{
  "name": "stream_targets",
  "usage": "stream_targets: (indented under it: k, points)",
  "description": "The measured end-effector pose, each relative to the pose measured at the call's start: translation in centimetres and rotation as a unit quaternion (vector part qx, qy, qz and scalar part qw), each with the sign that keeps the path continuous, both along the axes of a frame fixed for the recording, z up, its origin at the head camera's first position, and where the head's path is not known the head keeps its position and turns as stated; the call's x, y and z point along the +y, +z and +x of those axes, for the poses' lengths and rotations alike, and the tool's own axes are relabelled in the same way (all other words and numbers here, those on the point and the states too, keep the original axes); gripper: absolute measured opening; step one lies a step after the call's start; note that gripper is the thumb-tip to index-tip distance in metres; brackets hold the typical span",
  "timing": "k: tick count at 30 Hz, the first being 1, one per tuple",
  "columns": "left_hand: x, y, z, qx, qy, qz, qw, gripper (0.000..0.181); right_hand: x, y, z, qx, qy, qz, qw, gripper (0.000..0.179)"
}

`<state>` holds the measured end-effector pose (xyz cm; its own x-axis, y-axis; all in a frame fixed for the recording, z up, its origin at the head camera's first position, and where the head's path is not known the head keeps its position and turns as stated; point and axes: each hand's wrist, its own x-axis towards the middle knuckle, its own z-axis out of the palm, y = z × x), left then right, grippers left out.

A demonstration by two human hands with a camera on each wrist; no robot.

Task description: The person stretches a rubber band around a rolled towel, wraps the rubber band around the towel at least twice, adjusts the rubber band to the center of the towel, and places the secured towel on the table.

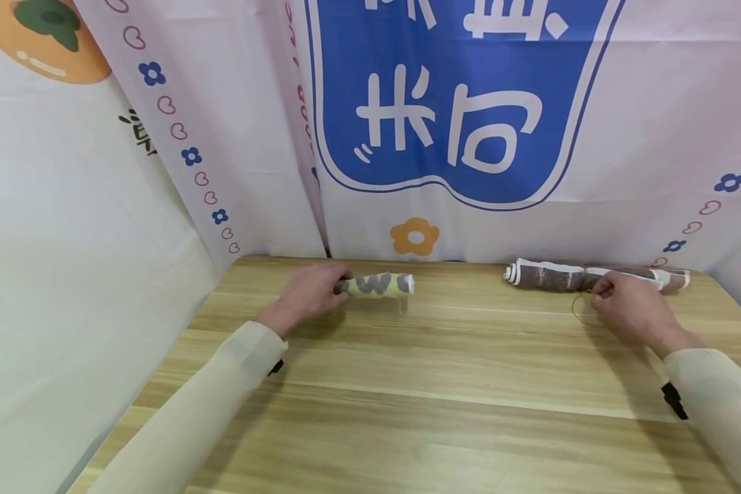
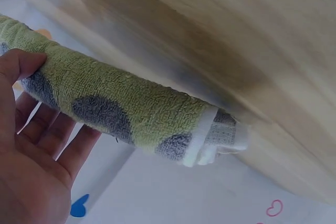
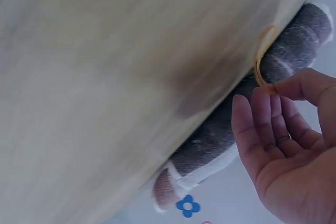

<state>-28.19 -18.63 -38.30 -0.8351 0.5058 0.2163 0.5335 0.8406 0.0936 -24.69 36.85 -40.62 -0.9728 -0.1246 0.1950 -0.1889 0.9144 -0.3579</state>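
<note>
My left hand [image 1: 311,291] grips one end of a rolled green-yellow towel [image 2: 100,90] with grey patches, thumb on one side and fingers on the other in the left wrist view. The towel's white-edged end, with a label, points to the right. Over at the back right, my right hand [image 1: 636,310] pinches a thin yellow rubber band [image 3: 258,62] between thumb and fingertip. Its loop hangs loose beside a rolled dark brown towel [image 1: 549,276] with white edges. That roll lies along the back of the table, its middle partly hidden behind the hand.
The wood-grain table [image 1: 444,405] runs up to a printed cloth backdrop [image 1: 370,219] at its far edge. A white cloth wall [image 1: 68,274] rises along the left side.
</note>
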Motion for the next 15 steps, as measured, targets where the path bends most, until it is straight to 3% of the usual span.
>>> stream_targets:
  k: [6,15]
  points:
    - [0.9,0.7,0.5,-0.001,-0.007,-0.010,0.9999,0.023,-1.0,0.8,0.3,0.007,0.016,0.018,0.9997,0.016]
    - [1.5,0.8,0.9,0.005,-0.021,-0.014,0.9997,0.023,-2.5,1.3,0.9,0.070,0.017,0.011,0.9973,0.009]
